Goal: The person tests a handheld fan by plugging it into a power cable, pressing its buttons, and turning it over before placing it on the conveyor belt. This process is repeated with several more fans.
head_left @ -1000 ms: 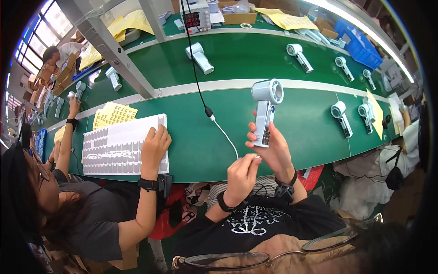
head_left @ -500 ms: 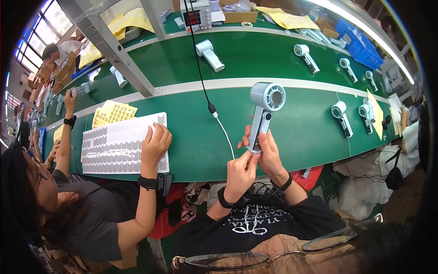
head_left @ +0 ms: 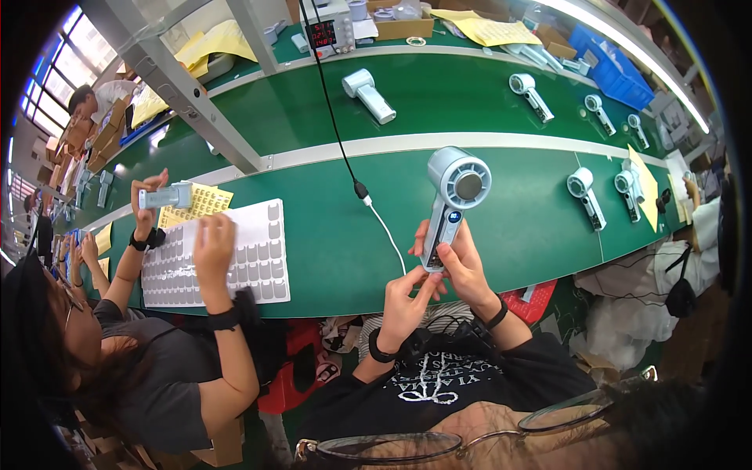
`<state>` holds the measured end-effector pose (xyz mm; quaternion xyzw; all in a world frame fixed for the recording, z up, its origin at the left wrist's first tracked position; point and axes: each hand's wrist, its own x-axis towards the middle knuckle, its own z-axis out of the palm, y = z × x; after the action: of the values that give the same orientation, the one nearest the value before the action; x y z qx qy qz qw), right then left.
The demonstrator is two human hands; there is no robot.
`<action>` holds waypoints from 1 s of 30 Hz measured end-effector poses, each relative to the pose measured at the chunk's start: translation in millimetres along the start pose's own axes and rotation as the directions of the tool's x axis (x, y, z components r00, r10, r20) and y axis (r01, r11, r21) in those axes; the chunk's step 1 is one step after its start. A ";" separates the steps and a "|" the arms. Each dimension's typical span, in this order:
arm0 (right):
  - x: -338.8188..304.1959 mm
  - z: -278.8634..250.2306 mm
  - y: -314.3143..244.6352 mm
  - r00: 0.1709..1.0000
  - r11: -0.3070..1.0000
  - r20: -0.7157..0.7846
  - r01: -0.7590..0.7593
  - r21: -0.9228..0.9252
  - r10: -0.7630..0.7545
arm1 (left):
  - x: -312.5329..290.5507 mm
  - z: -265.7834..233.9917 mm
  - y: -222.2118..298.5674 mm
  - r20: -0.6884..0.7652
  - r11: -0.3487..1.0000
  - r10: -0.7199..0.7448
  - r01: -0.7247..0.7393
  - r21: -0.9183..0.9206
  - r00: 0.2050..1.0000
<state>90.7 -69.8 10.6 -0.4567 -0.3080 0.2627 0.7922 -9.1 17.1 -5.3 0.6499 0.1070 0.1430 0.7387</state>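
Observation:
A pale blue handheld fan [head_left: 459, 178] stands nearly upright in front of me, round head at the top. My right hand [head_left: 468, 270] is wrapped round its handle, where a small round display is lit and the lower part shows uncovered inner parts. At the handle's bottom end, my left hand [head_left: 405, 307] pinches the end of a white cable [head_left: 386, 233]; its plug is hidden by the fingers. That cable hangs from a black cord [head_left: 333, 117] with a black connector [head_left: 361, 190].
Two fans [head_left: 586, 200] lie on the green bench [head_left: 517, 235] at right; several more lie on the belt behind the rail. At left, a co-worker's hand holds a fan [head_left: 164, 196] above a sticker sheet [head_left: 266, 258]. A power supply [head_left: 329, 31] stands at the back.
The fan's display has lit up, and the fan has dipped slightly in my hands. The co-worker has brought a fan over the sticker sheet and drawn the other hand leftward.

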 end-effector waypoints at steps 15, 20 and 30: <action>4.7 2.2 -12.5 0.997 0.978 0.060 0.052 -0.200 -0.041 | -2.2 -8.7 8.3 -0.043 0.971 0.189 -0.180 0.158 0.981; 12.0 25.3 -44.8 0.929 0.939 -0.294 0.128 -0.320 -0.227 | -4.0 -7.5 3.0 -0.035 0.963 0.211 -0.202 0.181 0.977; 27.3 32.9 -40.2 0.929 0.712 -0.247 0.025 -0.702 -0.276 | -3.4 2.8 1.8 -0.100 0.839 0.346 -0.260 0.477 0.933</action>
<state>90.5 -50.2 65.9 -0.7279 -0.2810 -0.0180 0.6252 -11.4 13.5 -3.3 0.7978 0.1000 0.2880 0.5202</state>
